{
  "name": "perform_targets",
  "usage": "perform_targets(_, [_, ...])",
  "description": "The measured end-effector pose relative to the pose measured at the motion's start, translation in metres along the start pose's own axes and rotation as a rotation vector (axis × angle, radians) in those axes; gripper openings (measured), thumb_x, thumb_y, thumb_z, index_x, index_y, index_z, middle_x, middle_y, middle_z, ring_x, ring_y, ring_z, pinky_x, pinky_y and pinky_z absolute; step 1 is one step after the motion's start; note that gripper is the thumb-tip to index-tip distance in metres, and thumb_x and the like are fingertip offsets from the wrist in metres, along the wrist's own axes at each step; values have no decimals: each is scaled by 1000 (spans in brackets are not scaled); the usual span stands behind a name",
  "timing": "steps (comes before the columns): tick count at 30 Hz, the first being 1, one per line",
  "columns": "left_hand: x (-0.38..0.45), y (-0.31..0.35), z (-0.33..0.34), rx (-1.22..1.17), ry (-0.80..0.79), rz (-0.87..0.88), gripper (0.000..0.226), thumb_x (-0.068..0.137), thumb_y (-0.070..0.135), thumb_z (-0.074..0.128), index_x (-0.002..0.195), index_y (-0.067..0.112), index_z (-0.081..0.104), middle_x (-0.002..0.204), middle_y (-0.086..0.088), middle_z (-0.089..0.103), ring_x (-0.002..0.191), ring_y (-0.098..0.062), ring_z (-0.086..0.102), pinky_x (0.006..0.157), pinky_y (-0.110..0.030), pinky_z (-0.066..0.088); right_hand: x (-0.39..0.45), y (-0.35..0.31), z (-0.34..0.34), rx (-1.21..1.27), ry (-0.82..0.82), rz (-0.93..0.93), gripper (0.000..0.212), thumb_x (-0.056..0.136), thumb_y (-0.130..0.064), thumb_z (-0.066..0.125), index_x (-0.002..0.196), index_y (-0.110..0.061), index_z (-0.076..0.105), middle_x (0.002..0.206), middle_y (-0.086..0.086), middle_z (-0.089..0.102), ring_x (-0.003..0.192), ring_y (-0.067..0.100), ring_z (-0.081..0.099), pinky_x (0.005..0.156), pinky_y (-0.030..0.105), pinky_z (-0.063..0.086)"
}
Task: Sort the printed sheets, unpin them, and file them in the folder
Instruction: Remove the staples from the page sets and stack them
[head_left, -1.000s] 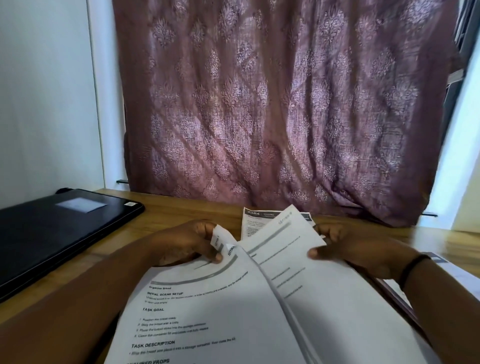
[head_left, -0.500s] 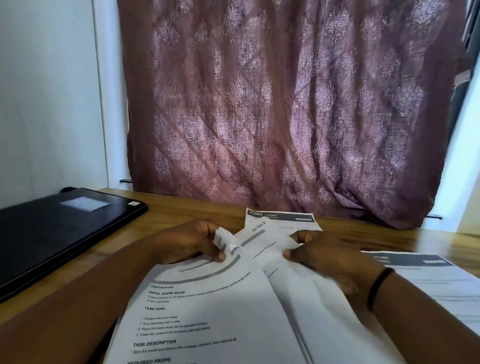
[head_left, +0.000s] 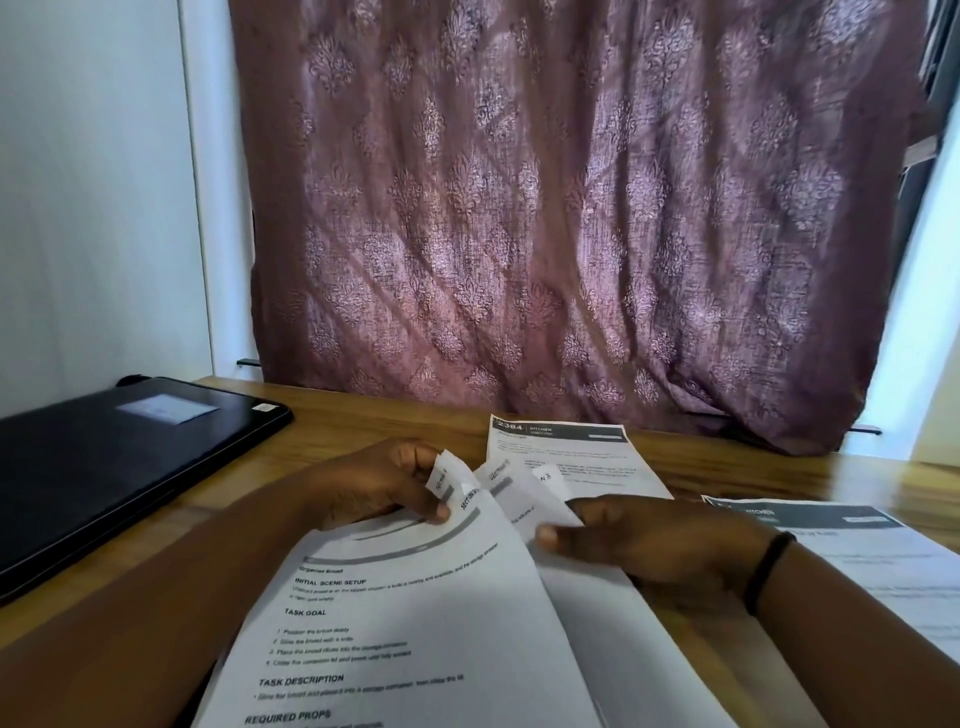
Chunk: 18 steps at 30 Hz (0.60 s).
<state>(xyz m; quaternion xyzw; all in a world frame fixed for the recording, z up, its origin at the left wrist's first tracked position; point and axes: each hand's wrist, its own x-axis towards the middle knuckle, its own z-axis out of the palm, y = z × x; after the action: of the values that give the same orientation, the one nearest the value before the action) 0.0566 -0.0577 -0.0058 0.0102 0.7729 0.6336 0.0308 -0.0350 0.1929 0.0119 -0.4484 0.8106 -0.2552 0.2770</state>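
Head view, looking down over the person's arms: at far left a closed black folder (head_left: 119, 462) lies flat on the wooden bench (head_left: 363, 410), well apart from the paperwork. Next comes the left hand (head_left: 379, 483), its fingers (head_left: 415, 457) and thumb curled round the folded-back top corner of the printed sheets (head_left: 405, 623), pinching it where the pages seem to be joined. No pin or staple can be made out; the corner is too small and crumpled.

The bundle's long axis runs from that corner back toward the person, and it fans open to the right. There the right hand (head_left: 660, 545) pinches the inner page (head_left: 540, 493) between thumb and forefinger, just beside the left hand's grip.

Both hands meet at the same top corner, so I'd judge the next move turns on that spot: the fastening lies right between the two sets of fingers, the left slightly nearer.

Further right, two loose sheets lie flat on the bench, one (head_left: 571, 457) beyond the hands and one (head_left: 857, 561) under the right wrist with its dark band (head_left: 769, 571).
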Motion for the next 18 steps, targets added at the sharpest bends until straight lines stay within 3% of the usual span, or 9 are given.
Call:
perform_targets(2, [0,0,0,-4,-6,9,38,78,-19,60,89,13,76,98,-11,73,91,-22,69,86,-30,55,1,-4,-4,78,197,-37,54,82,-66,46,89,-18,68,81,-8,67,72,10,60,69,22,44])
perform_targets(5, [0,-1,1,-3,-3,10,36,78,-19,60,94,10,74,101,-12,72,93,-23,69,87,-31,55,6,12,-15,63,573,25,43,88,-60,48,93,-21,66,91,-1,68,78,19,64,71,29,47])
perform_targets(7, [1,-2,0,5,6,4,35,78,-18,60,97,9,73,103,-13,72,96,-24,68,90,-32,55,6,21,-16,150,473,113,38,89,-52,57,96,-16,69,95,5,71,79,24,66,75,34,52])
perform_targets(10, [2,-2,-1,8,8,-1,34,79,-17,61,100,8,72,106,-13,72,97,-23,69,87,-30,55,10,20,-8,460,255,198,19,91,-18,62,95,-1,71,83,14,68,57,17,59,52,22,49])
perform_targets(12, [3,-2,-2,-1,-3,-2,34,79,-16,61,99,9,73,107,-14,71,98,-24,69,86,-29,55,13,17,-5,552,269,186,8,86,-8,65,87,-4,72,75,12,68,51,16,58,48,21,48])
perform_targets(15, [3,-4,-2,-16,-29,14,34,80,-17,59,98,9,73,106,-14,71,97,-24,68,87,-30,54,16,17,-6,630,312,170,10,81,-2,70,72,-6,71,66,10,69,47,16,60,44,21,49])
perform_targets(18, [5,-6,-3,-25,-37,17,33,81,-16,59,102,6,71,108,-15,70,97,-24,67,88,-30,54,12,19,-13,651,406,165,7,78,-1,72,74,-4,68,68,14,69,50,20,61,50,24,51])
